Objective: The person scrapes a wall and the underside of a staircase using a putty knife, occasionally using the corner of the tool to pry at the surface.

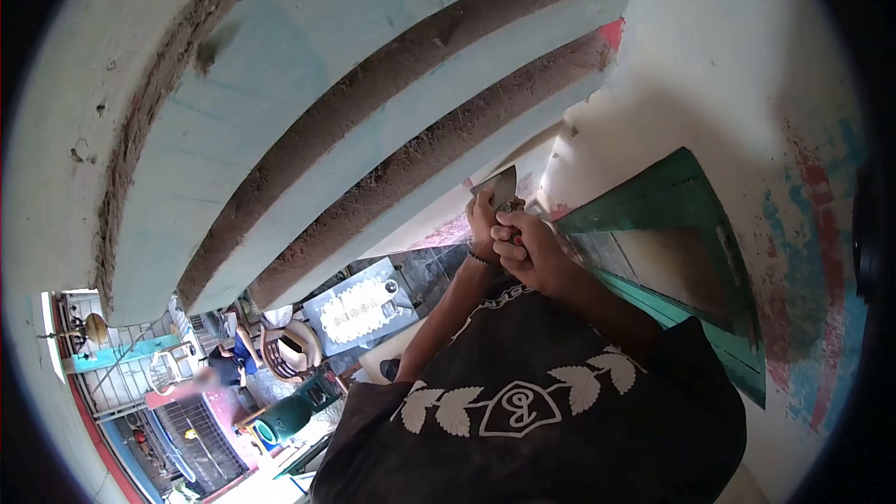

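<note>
My right hand (525, 241) is closed around the handle of a flat-bladed scraper (505, 187), with a bit of red showing between the fingers. My left hand (482, 222), with a dark beaded bracelet at the wrist, holds the side of the blade, its thumb lying on the metal. The blade points up, just below a corner where pale walls meet. Both hands are close together in front of my chest, above my dark shirt (523, 392).
Curved pale ledges with rough brown edges (420, 145) run overhead at the left. A green-framed panel (667, 233) stands at the right. Far below are a patterned table (362, 310), a round-backed chair (291, 352), a green barrel (283, 418) and another person (227, 366).
</note>
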